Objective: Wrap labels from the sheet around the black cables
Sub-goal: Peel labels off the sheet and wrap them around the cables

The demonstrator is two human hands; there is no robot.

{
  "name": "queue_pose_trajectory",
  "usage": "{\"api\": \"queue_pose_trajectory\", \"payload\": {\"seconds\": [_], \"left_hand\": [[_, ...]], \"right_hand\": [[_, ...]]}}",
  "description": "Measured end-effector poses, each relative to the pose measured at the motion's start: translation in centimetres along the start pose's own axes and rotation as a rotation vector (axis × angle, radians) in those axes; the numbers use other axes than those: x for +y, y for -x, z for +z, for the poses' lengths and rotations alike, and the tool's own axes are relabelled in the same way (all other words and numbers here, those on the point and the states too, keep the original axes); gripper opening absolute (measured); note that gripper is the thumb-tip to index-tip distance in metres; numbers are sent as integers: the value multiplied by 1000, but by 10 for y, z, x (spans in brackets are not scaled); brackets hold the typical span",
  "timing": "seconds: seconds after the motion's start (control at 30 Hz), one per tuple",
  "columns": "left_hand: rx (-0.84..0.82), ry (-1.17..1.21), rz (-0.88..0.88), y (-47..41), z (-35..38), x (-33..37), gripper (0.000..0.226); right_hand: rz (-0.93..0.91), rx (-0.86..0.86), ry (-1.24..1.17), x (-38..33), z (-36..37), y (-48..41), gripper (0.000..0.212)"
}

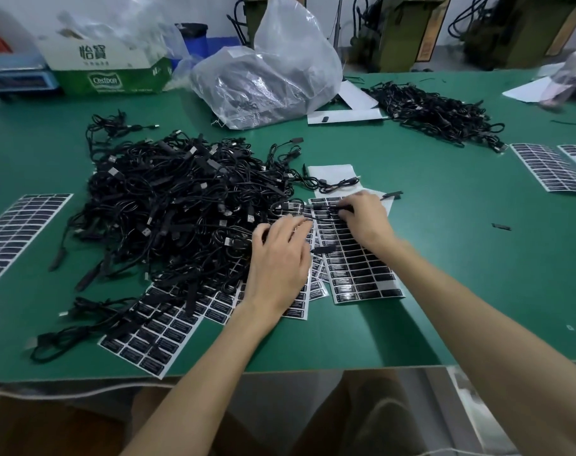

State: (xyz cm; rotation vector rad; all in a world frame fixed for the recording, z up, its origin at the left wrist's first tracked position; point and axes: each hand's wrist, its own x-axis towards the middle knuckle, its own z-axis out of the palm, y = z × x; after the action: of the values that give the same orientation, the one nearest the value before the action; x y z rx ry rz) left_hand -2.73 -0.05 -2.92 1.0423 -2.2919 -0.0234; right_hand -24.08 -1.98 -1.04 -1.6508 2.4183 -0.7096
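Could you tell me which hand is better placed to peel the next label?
Probably the left: the left hand lies open at the label sheet edge, while the right hand pinches a black cable over it.

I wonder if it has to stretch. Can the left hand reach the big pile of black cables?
Probably yes. The left hand already lies right at the near edge of the cable pile, and nothing stands between them.
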Motion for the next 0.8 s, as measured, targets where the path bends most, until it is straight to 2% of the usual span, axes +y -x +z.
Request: {"api": "queue_pose_trajectory", "payload": {"seconds": [0.1,0.23,0.4,0.53,0.63,0.7,0.8], "left_hand": [[-60,27,65,1,-1,0,40],[-99,1,73,1,-1,0,46],[-82,-6,102,2,1,-2,47],[-9,-16,105,2,1,-3,39],[85,6,121,3,-4,1,22],[173,106,66,3,-10,4,13],[270,234,-39,2,-22,7,10]], "right_hand": [[44,63,-143,1,1,2,20],[75,192,-197,1,-7,8,18],[-9,397,-371,-3,-31,34,19],[-164,256,-405,-10,-32,75,19],[-179,155,-393,-7,-23,99,19],[-207,144,-370,-2,-20,107,20],[-291,198,-297,6,-24,116,18]]}}
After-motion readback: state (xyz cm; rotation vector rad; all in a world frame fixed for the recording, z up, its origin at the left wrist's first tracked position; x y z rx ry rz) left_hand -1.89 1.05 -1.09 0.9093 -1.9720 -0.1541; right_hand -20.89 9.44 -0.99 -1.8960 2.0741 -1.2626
